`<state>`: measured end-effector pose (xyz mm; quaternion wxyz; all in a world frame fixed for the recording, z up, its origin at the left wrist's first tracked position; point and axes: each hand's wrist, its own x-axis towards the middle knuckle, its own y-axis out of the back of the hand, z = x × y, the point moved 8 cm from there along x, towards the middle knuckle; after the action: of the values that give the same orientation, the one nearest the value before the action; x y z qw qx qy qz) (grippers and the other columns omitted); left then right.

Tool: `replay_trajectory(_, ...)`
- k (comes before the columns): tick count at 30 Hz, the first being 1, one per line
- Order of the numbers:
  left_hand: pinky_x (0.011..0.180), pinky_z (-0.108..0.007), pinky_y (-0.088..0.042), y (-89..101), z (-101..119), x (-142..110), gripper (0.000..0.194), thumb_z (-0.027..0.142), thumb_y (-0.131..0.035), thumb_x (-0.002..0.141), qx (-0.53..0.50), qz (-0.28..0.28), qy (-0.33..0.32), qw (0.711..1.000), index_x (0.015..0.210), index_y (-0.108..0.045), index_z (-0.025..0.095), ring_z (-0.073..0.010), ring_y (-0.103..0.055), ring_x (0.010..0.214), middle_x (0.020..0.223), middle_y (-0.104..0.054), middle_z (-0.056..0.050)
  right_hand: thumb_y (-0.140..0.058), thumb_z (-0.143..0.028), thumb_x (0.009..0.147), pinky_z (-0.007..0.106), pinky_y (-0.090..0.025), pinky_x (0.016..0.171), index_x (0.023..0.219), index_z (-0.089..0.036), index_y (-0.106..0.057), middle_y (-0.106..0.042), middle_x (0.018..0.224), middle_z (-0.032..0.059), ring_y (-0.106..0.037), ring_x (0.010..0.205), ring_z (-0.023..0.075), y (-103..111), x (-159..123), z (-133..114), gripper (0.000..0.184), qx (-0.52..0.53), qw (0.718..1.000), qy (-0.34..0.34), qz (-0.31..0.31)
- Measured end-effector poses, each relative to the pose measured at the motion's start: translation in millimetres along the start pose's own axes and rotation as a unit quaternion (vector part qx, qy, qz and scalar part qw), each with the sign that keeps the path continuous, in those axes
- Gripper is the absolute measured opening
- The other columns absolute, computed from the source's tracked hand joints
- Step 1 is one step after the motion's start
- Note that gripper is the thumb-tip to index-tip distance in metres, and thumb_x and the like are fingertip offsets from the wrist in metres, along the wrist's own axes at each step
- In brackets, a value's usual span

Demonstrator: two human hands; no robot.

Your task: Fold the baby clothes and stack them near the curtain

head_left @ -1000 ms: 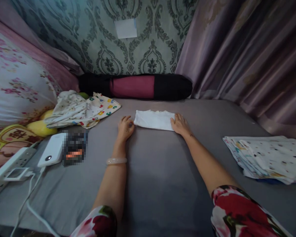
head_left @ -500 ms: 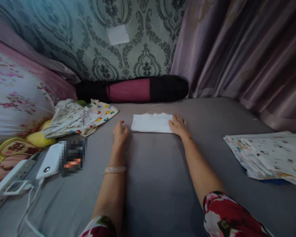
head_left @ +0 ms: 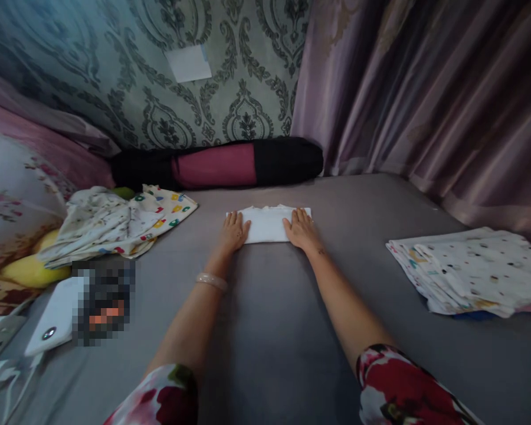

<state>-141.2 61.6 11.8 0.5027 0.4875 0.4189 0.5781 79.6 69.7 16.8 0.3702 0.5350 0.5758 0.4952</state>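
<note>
A white folded garment (head_left: 266,227) lies flat on the grey sheet (head_left: 274,307), with a slightly wavy far edge. My left hand (head_left: 234,232) rests palm down on its left end, fingers stretched out and thumb apart. On the right end lies my right hand (head_left: 301,228), also flat with its fingers extended. Neither hand grips the cloth. The palms cover both ends of the garment.
Folded patterned clothes (head_left: 473,271) form a stack at the right. Loose printed clothes (head_left: 115,221) lie at the left, near a white power bank (head_left: 59,313), a power strip (head_left: 0,336) and cables. A black and maroon long bag (head_left: 216,165) runs along the wall.
My left hand has come down from beside the garment onto its left end and opened flat. My right hand stays on the right end. The view has turned slightly to the right.
</note>
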Motion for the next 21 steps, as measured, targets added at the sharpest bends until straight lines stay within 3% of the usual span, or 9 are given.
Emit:
replay_trajectory(4,0.118,-0.043,-0.024,-6.6,-4.1,-2.6,0.063,0.047,-0.023,0.099,-0.001,-0.010,0.003,1.000,0.146,-0.037,0.007,-0.0306,-0.024,0.146,0.156,-0.032,-0.018,-0.022,-0.044,0.100,0.042,-0.018,0.117,0.146,0.002,-0.036,-0.028,0.156,0.0207,-0.022,0.145,0.0306,-0.1,0.3,0.8,0.067,-0.006,1.000,-0.004,-0.006)
replay_trajectory(12,0.118,-0.048,-0.021,-0.9,-0.2,0.9,0.065,0.048,-0.020,0.099,0.018,-0.064,0.014,0.998,0.148,-0.034,0.008,-0.0318,-0.023,0.147,0.157,-0.029,-0.017,-0.022,-0.044,0.101,0.042,-0.016,0.118,0.148,0.001,-0.032,-0.025,0.158,0.0199,-0.018,0.147,0.0299,3.2,3.2,-1.0,0.066,0.000,0.998,-0.032,-0.058)
replay_trajectory(18,0.119,-0.051,-0.016,15.2,29.2,1.6,0.062,0.047,-0.017,0.099,0.025,-0.025,-0.024,0.999,0.146,-0.039,0.012,-0.0297,-0.025,0.146,0.154,-0.038,-0.014,-0.022,-0.044,0.101,0.049,-0.014,0.117,0.149,-0.007,-0.033,-0.029,0.157,0.0174,-0.021,0.146,0.0292,10.6,9.2,-28.0,0.062,0.006,0.999,0.014,-0.030)
replay_trajectory(21,0.119,-0.050,-0.018,10.8,39.1,-2.7,0.061,0.046,-0.016,0.100,0.016,-0.043,-0.036,0.998,0.147,-0.039,0.015,-0.0291,-0.026,0.145,0.155,-0.036,-0.012,-0.022,-0.044,0.101,0.049,-0.016,0.117,0.149,-0.011,-0.034,-0.030,0.157,0.0159,-0.023,0.145,0.0284,4.0,5.5,-38.5,0.059,0.005,0.999,0.035,-0.021)
